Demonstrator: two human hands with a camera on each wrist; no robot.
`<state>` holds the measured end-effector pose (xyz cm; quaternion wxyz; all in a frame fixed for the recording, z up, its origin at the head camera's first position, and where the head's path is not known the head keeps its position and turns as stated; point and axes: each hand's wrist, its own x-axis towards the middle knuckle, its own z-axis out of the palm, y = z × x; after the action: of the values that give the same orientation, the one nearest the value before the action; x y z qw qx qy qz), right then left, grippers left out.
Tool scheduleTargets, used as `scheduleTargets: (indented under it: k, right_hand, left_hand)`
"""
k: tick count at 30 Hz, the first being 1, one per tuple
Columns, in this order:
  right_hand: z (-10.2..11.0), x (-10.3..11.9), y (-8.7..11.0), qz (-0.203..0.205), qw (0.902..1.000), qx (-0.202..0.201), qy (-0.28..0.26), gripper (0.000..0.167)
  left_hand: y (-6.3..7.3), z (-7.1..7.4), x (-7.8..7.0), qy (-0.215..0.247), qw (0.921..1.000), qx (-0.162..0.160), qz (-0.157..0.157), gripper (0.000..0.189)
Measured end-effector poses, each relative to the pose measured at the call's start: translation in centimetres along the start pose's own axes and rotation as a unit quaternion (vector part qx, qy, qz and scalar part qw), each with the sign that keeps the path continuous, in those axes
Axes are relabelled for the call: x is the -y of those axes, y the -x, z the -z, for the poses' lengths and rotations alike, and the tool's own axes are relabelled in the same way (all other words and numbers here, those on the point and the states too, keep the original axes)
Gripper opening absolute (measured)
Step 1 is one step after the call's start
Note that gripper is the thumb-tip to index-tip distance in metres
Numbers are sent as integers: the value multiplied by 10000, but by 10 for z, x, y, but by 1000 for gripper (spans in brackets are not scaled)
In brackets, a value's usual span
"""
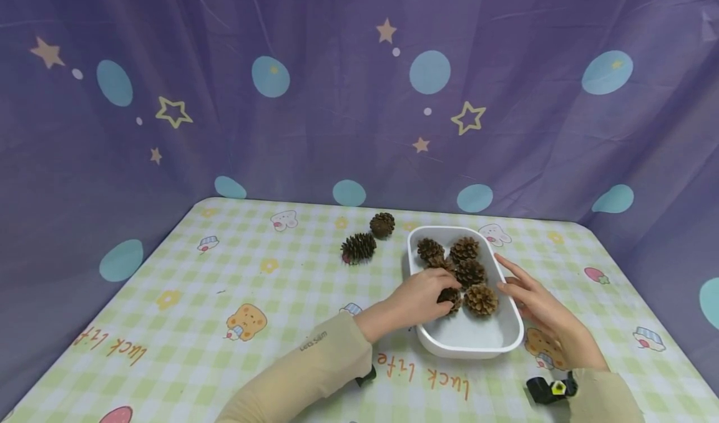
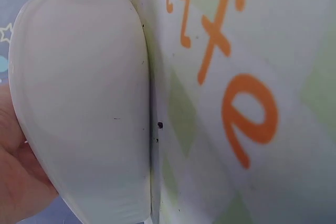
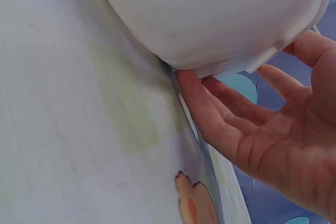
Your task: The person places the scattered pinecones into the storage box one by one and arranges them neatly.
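A white rectangular tub (image 1: 474, 351) stands on the right half of the table with several brown pine cones (image 1: 480, 300) inside. My left hand (image 1: 424, 295) reaches over its left rim and grips a pine cone (image 1: 451, 298) near the tub's middle, fingers curled over it. In the left wrist view the tub's outer wall (image 2: 84, 103) hides that cone and most of the hand. Against the right side of the tub, my right hand (image 1: 539, 304) rests with extended fingers; the right wrist view shows its fingertips touching the wall (image 3: 210, 19).
Left of the tub, two more pine cones lie on the checked tablecloth (image 1: 185, 273): a dark elongated one (image 1: 358, 248) and a rounder one (image 1: 382, 224) behind it. A purple curtain (image 1: 337, 136) with stars hangs behind the table.
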<state>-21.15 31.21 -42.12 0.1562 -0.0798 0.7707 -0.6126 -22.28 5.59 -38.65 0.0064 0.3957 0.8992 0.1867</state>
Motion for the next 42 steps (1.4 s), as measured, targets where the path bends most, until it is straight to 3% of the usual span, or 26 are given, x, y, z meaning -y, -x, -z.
scheduleTargets:
  k: [11,20,25,32,42]
  right_hand:
    - [0,1,0,14,10000,-4,-12,64]
    - [-1,2,1,1,10000,30,-26,65]
    - [-1,1,2,21,10000,20,15,65]
    - [-1,1,2,4,10000,0,-17,65]
    - [-1,2,2,7,10000,-15,-2,65]
  left_hand:
    - [7,4,4,144,9999,-40,74,38]
    - [21,11,21,633,9954,-682,214,32]
    - [30,18,35,1016,9872,-1199,283,31]
    - [39,24,55,1473,9708,-1770,671,28]
    - [45,31,86,1353,9505,-2436,1372,30]
